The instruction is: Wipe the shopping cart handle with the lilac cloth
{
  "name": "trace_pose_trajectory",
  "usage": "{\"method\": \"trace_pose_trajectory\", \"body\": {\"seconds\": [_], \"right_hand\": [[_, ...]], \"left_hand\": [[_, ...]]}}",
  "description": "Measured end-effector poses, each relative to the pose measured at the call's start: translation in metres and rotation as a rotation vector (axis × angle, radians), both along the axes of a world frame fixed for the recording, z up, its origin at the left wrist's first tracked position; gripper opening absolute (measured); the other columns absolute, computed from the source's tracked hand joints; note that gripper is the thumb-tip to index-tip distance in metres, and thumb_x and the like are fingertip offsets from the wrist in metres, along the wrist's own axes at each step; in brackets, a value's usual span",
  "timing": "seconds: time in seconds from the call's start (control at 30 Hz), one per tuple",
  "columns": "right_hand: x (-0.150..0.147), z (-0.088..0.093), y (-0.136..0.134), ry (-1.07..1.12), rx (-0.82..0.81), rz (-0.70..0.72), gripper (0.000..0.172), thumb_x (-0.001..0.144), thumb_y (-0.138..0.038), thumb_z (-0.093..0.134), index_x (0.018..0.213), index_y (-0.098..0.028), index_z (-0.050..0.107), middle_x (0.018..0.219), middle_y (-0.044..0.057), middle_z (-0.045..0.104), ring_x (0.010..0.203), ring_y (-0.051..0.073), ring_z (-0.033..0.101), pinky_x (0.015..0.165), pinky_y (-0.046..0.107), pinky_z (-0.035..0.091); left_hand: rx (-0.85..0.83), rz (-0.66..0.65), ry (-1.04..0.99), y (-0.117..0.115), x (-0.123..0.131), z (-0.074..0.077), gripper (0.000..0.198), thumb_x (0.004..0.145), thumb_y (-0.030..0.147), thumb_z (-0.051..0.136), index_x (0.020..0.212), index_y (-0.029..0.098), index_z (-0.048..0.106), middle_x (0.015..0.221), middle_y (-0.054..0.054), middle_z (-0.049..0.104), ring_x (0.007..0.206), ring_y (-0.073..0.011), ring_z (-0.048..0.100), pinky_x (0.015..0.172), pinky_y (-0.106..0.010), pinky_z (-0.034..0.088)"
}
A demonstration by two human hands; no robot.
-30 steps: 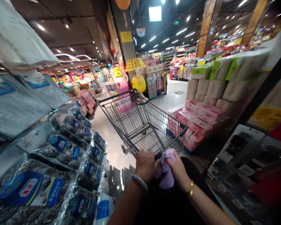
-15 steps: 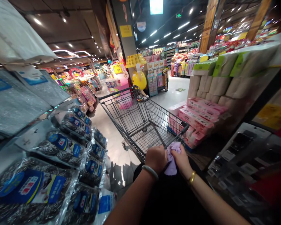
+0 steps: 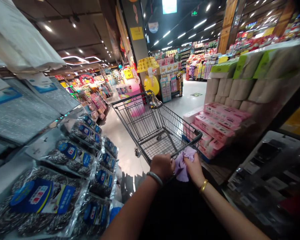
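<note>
A grey wire shopping cart stands just ahead of me, and its basket has nothing in it. My left hand, with a bangle at the wrist, is closed in a fist around the cart's near handle bar; the fingers hide most of that bar. Beside it, my right hand grips a crumpled lilac cloth between thumb and fingers. The cloth lies against the handle bar and hangs down below it. A gold bracelet circles the right wrist.
Bagged dark scouring pads fill the display at my left. On the right, pink tissue packs and stacked paper rolls border the aisle. A yellow balloon figure stands beyond the cart. Hanging packages are close at right.
My left hand has shifted slightly left, away from the cloth. The right hand still holds the cloth, which is spread a little wider. The view has turned slightly left.
</note>
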State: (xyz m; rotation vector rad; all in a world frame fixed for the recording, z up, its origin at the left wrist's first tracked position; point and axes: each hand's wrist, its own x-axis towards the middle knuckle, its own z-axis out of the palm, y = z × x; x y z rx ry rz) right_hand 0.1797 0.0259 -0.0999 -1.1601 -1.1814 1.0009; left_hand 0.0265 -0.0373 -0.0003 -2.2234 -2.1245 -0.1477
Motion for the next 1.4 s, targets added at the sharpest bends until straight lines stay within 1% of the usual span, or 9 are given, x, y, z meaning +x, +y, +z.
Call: {"method": "trace_pose_trajectory", "body": {"seconds": [0.27,0.5,0.67,0.8,0.97,1.07,1.2,1.3,1.4], "right_hand": [[-0.019,0.026,0.008,-0.002,0.093,0.047,0.049,0.076,-0.041,0.066,0.121,-0.022,0.061,0.112,0.008,0.068,0.103,0.025,0.062,0.094,0.041,0.049],[-0.018,0.017,0.003,-0.201,0.065,0.065,0.029,0.072,-0.039,0.065,0.094,-0.021,0.062,0.096,0.006,0.061,0.094,0.026,0.057,0.095,0.044,0.047],[-0.023,0.041,0.006,-0.231,0.227,-0.035,0.032,0.076,-0.035,0.062,0.106,-0.021,0.062,0.121,0.01,0.054,0.112,0.027,0.053,0.107,0.045,0.043],[-0.029,0.034,-0.001,-0.268,0.244,0.139,0.03,0.069,-0.025,0.064,0.098,-0.022,0.066,0.121,0.009,0.056,0.112,0.026,0.055,0.104,0.042,0.046],[-0.02,0.03,-0.01,-0.175,0.124,0.27,0.019,0.07,-0.029,0.065,0.088,-0.022,0.066,0.094,0.002,0.066,0.091,0.022,0.061,0.092,0.039,0.051],[-0.015,0.054,-0.004,0.075,0.014,0.269,0.037,0.073,-0.036,0.069,0.107,-0.023,0.064,0.101,0.002,0.071,0.094,0.022,0.065,0.089,0.037,0.052],[-0.02,0.08,0.008,0.283,-0.105,0.304,0.035,0.075,-0.048,0.072,0.1,-0.024,0.064,0.091,0.0,0.072,0.085,0.021,0.067,0.079,0.033,0.055],[-0.028,0.088,0.01,0.277,-0.108,0.425,0.034,0.077,-0.052,0.072,0.093,-0.023,0.065,0.086,0.0,0.071,0.08,0.019,0.065,0.074,0.032,0.054],[-0.031,0.096,0.006,0.278,-0.13,0.487,0.039,0.077,-0.056,0.071,0.091,-0.02,0.065,0.086,0.002,0.07,0.081,0.019,0.065,0.074,0.032,0.054]], "left_hand": [[-0.016,0.036,0.04,0.002,-0.031,0.006,0.031,0.093,0.039,0.049,0.095,0.019,0.072,0.092,-0.012,0.076,0.086,-0.0263,0.071,0.073,-0.035,0.048],[-0.041,0.044,0.07,0.003,-0.049,0.013,0.032,0.095,0.04,0.045,0.095,0.02,0.07,0.095,-0.011,0.076,0.09,-0.0261,0.071,0.077,-0.036,0.048],[-0.1,0.094,0.061,0.011,-0.051,0.01,0.03,0.093,0.037,0.047,0.104,0.021,0.069,0.1,-0.011,0.076,0.096,-0.0269,0.071,0.08,-0.035,0.05],[-0.169,0.11,0.003,0.019,-0.051,0.012,0.032,0.09,0.047,0.051,0.095,0.022,0.071,0.096,-0.01,0.077,0.095,-0.027,0.072,0.076,-0.033,0.051],[-0.23,0.056,-0.144,0.025,-0.058,0.017,0.039,0.083,0.058,0.06,0.09,0.022,0.073,0.093,-0.009,0.078,0.093,-0.0297,0.073,0.077,-0.035,0.054],[-0.17,-0.015,-0.272,0.024,-0.059,0.016,0.046,0.085,0.055,0.063,0.117,0.025,0.07,0.117,-0.008,0.075,0.111,-0.0284,0.069,0.091,-0.037,0.054],[-0.016,-0.11,-0.534,0.02,-0.051,0.014,0.049,0.101,0.035,0.04,0.147,0.021,0.048,0.141,-0.01,0.064,0.128,-0.0213,0.061,0.102,-0.036,0.052],[0.04,-0.239,-0.823,0.016,-0.044,0.013,0.052,0.096,0.038,0.053,0.145,0.021,0.051,0.136,-0.01,0.067,0.121,-0.0228,0.065,0.103,-0.037,0.052],[0.096,-0.194,-0.909,0.017,-0.039,0.011,0.045,0.084,0.039,0.068,0.127,0.024,0.067,0.125,-0.005,0.072,0.114,-0.0247,0.066,0.104,-0.038,0.049]]}}
